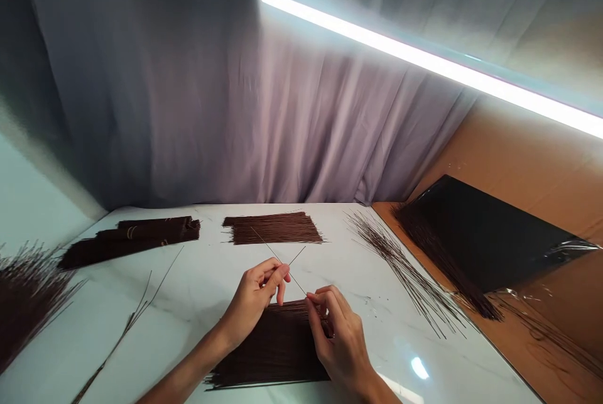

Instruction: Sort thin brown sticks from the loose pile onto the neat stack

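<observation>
My left hand (257, 297) pinches a thin dark stick (298, 256) between thumb and fingertips, its free end pointing up and to the right. My right hand (336, 335) pinches another thin stick (268, 245) that runs up and to the left, so the two sticks cross above the white marble table (202, 278). Both hands hover over a flat layer of brown sticks (277, 354) near the table's front edge. A second neat layer of sticks (273, 229) lies farther back in the middle.
Tied stick bundles (132, 239) lie at the back left and a loose fan of sticks (405, 272) at the right. A few stray sticks (136, 313) lie on the left. A large dark stick pile in plastic (475, 234) rests on cardboard. A grey curtain hangs behind.
</observation>
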The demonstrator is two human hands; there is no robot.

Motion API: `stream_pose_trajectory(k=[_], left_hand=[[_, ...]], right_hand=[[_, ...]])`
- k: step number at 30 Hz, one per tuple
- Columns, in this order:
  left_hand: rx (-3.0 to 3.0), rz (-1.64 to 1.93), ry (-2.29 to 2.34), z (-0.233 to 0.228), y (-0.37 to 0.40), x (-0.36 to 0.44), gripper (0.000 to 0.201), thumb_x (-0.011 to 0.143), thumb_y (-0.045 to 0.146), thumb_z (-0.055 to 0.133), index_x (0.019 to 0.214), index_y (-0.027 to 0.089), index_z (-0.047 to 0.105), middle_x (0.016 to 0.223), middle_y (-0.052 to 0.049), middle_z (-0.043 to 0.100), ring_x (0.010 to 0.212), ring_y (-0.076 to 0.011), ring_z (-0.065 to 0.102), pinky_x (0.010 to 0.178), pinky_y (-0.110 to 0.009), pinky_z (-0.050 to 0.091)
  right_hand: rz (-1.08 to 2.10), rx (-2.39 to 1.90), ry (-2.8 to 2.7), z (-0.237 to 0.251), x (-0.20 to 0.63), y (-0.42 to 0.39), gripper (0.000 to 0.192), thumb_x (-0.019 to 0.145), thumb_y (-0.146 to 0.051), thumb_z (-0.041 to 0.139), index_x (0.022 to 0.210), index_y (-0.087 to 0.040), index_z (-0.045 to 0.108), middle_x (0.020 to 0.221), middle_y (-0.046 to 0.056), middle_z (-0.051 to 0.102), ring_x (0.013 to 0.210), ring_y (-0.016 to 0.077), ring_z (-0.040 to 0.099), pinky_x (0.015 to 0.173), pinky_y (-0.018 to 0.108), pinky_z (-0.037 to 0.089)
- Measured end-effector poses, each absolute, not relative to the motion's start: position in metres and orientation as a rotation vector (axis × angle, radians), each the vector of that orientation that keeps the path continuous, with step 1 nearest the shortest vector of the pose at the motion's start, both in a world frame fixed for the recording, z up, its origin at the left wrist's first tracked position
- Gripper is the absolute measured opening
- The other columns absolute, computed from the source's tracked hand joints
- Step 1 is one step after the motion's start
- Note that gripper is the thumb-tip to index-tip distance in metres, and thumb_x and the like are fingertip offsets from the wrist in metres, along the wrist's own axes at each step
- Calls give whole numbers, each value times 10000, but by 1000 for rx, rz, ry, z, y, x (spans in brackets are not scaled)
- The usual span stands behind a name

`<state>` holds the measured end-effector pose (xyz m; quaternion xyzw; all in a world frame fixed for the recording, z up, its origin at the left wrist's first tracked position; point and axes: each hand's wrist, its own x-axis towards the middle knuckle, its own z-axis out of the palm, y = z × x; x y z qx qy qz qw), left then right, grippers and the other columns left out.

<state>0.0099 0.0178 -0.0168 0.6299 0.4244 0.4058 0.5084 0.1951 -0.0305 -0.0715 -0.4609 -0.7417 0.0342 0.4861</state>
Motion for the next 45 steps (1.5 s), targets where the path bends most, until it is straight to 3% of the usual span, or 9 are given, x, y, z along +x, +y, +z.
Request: stream_pose_trajectory(k=[10,21,45], left_hand=[[1540,967,1064,-16,17,10,377,1012,514,511,839,192,606,517,81,444,503,-104,328,514,-236,242],[1576,974,1060,-16,16,9,374,1022,505,509,848,194,623,523,73,468,542,-115,388,560,-241,280],[1557,932,1048,-11,13,9,379,1019,520,492,854,200,612,544,62,472,534,-118,341,512,-235,253]], right_hand=[[118,-1118,-1826,-72,194,-32,119,1025,-128,469,1027,-225,537,861,37,597,717,165,609,560,259,472],[143,-1128,-1828,-73,195,-32,109,1033,-144,455,1018,-227,523,853,21,598,717,162,613,605,268,466],[153,-1204,-1827,-70,194,-34,115,1059,-222,446,983,-239,530,803,-2,639,642,145,626,564,249,448]])
